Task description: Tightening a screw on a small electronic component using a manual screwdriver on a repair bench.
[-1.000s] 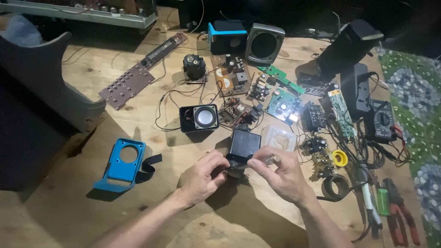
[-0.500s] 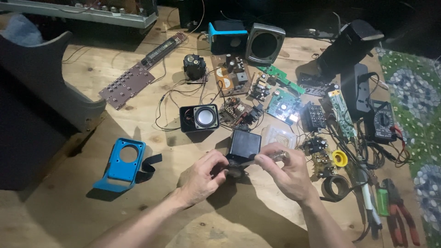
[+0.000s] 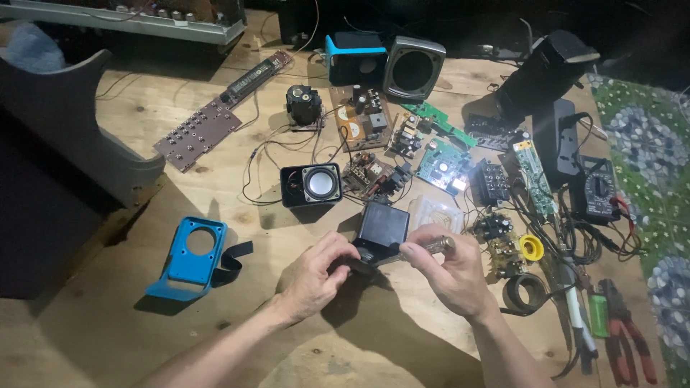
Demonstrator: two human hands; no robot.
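Lower centre of the frame: left hand (image 3: 316,276) clamped on the lower end of a small black box (image 3: 383,224), fingers curled around a dark part at its base; right hand (image 3: 449,269) closed around a slim clear-handled tool (image 3: 433,246), tip directed at the same base; both hands touching the box, just above a wooden table (image 3: 144,316).

Directly above the left hand: small black speaker unit (image 3: 310,185) with grey cone, thin wires trailing toward the upper left; just right of the box: clear plastic piece (image 3: 436,213), flat on the table.

Left of the hands, well apart: blue speaker front panel (image 3: 190,257) with round opening, black strap beside it.

Upper centre: blue-edged speaker housing (image 3: 352,59) beside a grey speaker grille (image 3: 413,68); below these, several circuit boards (image 3: 402,144), one green, lit brightly; upper left: long brown board (image 3: 205,129), lying diagonally.

Right side of the frame: black multimeter (image 3: 595,188) with leads; yellow tape roll (image 3: 531,247) near the right hand; lower right: red-handled pliers (image 3: 624,338).
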